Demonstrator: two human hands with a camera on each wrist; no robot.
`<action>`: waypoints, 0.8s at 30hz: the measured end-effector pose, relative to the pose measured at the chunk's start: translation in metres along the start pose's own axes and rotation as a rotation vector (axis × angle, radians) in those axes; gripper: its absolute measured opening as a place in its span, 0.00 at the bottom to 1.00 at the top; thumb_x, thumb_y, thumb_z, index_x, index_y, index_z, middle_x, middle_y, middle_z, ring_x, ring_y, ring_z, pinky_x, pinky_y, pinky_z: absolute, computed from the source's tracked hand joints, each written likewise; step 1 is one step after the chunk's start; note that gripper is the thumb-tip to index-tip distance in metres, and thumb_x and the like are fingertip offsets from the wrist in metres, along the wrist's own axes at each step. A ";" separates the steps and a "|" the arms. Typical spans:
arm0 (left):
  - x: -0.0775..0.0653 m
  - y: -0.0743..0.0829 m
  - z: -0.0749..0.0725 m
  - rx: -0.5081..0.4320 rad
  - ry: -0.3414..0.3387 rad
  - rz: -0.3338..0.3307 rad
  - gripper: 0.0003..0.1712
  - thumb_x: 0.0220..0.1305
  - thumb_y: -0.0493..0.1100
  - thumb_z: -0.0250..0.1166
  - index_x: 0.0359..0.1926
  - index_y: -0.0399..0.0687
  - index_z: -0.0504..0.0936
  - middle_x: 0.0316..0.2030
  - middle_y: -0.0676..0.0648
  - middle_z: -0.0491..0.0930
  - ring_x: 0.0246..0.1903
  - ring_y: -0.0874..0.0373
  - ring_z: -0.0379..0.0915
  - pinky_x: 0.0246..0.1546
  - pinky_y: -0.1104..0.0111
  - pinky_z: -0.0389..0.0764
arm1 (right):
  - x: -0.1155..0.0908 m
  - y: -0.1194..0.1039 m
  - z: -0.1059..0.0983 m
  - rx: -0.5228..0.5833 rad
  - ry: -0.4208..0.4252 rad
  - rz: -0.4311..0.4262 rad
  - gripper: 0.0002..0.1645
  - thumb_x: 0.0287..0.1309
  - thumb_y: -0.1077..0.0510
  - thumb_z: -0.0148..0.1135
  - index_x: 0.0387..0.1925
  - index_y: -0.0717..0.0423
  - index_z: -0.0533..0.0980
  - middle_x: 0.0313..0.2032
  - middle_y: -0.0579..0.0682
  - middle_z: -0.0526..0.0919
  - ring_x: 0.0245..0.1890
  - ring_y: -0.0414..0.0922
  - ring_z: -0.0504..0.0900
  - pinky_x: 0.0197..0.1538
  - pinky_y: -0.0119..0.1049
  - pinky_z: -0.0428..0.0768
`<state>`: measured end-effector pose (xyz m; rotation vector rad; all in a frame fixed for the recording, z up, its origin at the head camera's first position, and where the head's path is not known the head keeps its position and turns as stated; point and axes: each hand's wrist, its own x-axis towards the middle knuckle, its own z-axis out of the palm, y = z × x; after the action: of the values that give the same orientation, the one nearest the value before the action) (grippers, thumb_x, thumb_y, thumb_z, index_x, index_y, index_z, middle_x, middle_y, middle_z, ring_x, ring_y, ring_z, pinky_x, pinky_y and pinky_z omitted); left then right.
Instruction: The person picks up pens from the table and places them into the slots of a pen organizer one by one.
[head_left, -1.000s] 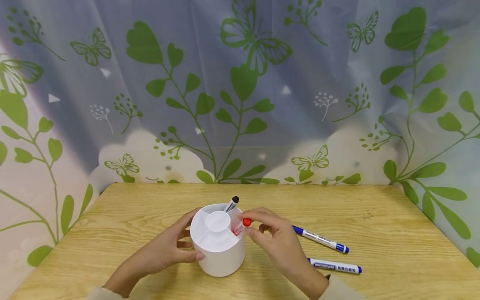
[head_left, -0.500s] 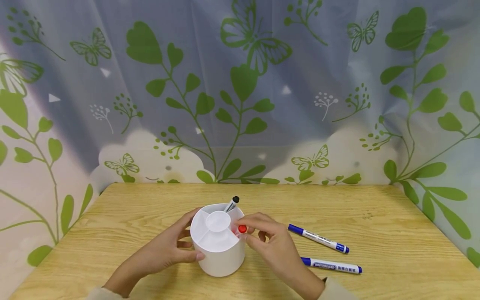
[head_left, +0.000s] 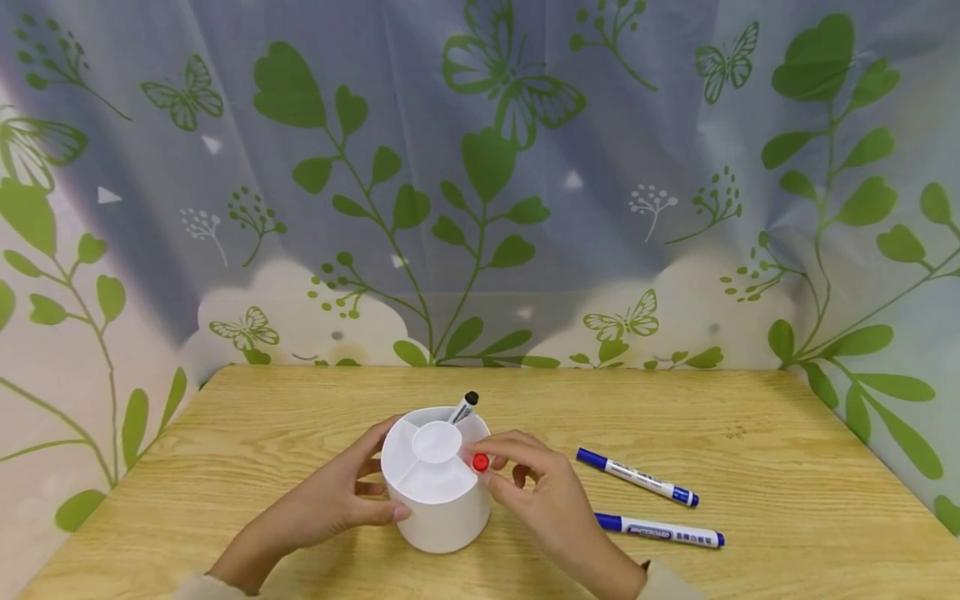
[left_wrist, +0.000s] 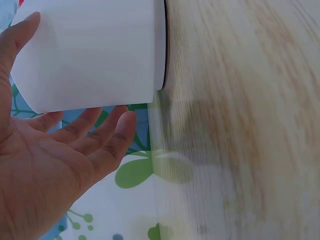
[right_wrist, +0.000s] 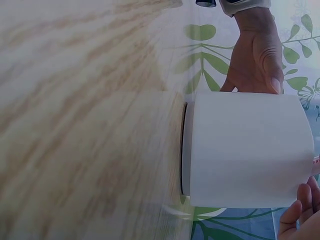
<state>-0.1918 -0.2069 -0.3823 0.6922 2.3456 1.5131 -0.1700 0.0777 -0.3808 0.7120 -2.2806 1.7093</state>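
A white round pen holder [head_left: 444, 523] with several compartments stands on the wooden table. My left hand [head_left: 337, 490] holds its left side, thumb in front and fingers behind; the left wrist view shows the thumb [left_wrist: 27, 30] against the white wall. Between the thumb and fingers of my right hand [head_left: 551, 492] is a red-capped marker [head_left: 481, 462], its red end just above the right compartment and its lower part inside the holder. A black-tipped marker [head_left: 463, 407] leans in the back compartment. In the right wrist view the holder's wall [right_wrist: 250, 150] hides most of the red-capped marker.
Two blue-capped whiteboard markers [head_left: 637, 477] lie on the table [head_left: 787, 467] to the right of my right hand, the nearer marker [head_left: 667, 532] close to my wrist. A curtain [head_left: 480, 208] with green leaves and butterflies hangs behind the table's back edge.
My right hand has moved slightly left and down, and the red-capped marker has sunk lower into the holder. More of the blue-capped markers shows now. My left hand stays put.
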 end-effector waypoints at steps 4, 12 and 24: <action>0.000 0.000 0.000 -0.002 0.002 -0.006 0.57 0.64 0.46 0.77 0.83 0.51 0.50 0.78 0.36 0.58 0.73 0.28 0.62 0.67 0.37 0.74 | 0.000 0.001 0.000 -0.009 0.011 -0.010 0.14 0.62 0.64 0.72 0.48 0.48 0.88 0.45 0.46 0.89 0.42 0.39 0.78 0.38 0.29 0.76; -0.001 0.001 0.000 -0.007 -0.001 -0.007 0.57 0.64 0.46 0.77 0.83 0.52 0.50 0.78 0.36 0.58 0.73 0.29 0.62 0.68 0.36 0.73 | -0.002 0.001 0.000 -0.013 0.050 -0.082 0.13 0.61 0.63 0.73 0.48 0.50 0.88 0.44 0.46 0.90 0.45 0.40 0.81 0.39 0.32 0.78; 0.003 -0.004 0.005 -0.052 -0.016 0.031 0.63 0.63 0.44 0.77 0.85 0.50 0.41 0.78 0.35 0.57 0.73 0.32 0.63 0.67 0.45 0.73 | -0.006 -0.008 -0.008 0.054 -0.002 -0.035 0.14 0.64 0.62 0.72 0.51 0.50 0.86 0.47 0.47 0.89 0.49 0.42 0.83 0.44 0.30 0.80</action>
<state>-0.1930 -0.2025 -0.3877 0.7288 2.2857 1.5699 -0.1619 0.0849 -0.3739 0.7601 -2.2184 1.7608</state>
